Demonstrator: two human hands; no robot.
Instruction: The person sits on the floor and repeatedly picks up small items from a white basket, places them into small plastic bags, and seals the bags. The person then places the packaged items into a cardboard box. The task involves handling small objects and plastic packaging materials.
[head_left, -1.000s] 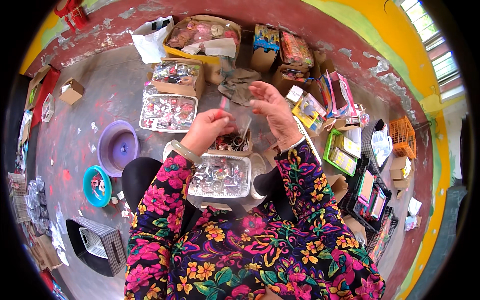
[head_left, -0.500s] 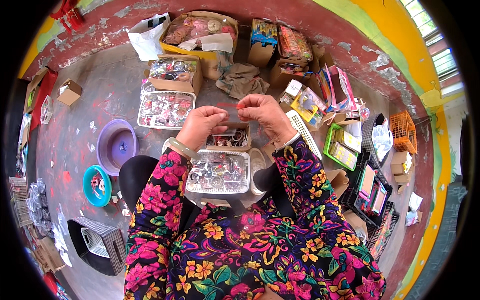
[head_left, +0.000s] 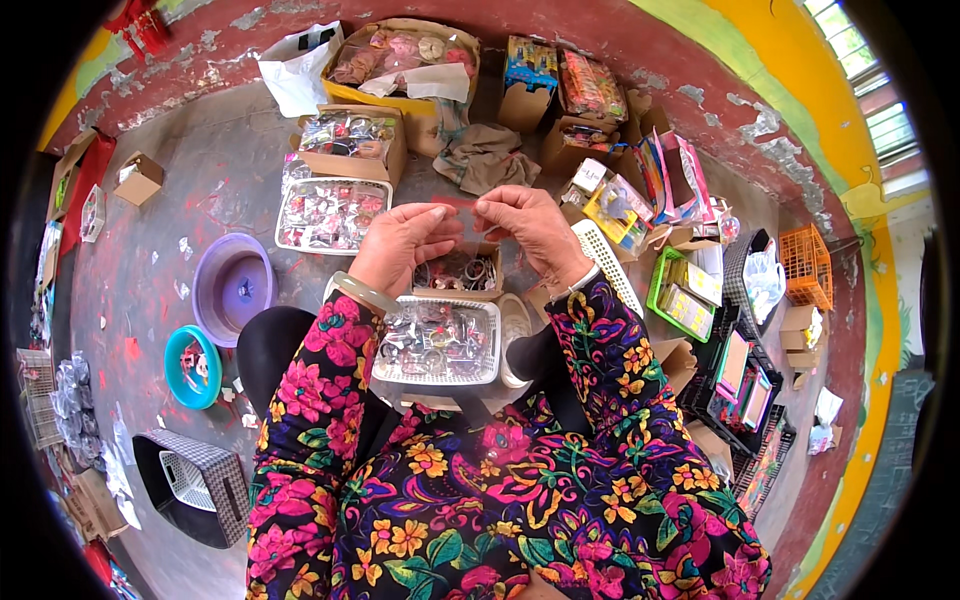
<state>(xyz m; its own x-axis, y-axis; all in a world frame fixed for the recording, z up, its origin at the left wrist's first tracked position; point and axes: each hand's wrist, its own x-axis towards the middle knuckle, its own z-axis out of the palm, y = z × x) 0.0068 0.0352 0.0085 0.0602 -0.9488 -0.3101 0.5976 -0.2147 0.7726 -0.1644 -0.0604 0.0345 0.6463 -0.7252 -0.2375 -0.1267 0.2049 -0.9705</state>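
Both hands are raised in front of me at mid-height, fingertips facing each other with a small gap. My left hand has thumb and forefinger pressed together, the other fingers loosely curled. My right hand is in a pinch too, its fingers bent down. Whatever they hold is too small and thin to make out. Below them a white plastic basket is filled with small clear-wrapped packets. Just beyond it a small cardboard box with loose little items sits partly behind the hands.
Another white basket of packets stands far left, before a cardboard box. A purple basin and a teal basin lie left. At right are a green basket, a black crate and an orange crate.
My left hand has turned slightly, its thumb rising and its lower fingers spreading a little. The right fingertips have shifted slightly; the baskets and boxes stay put.
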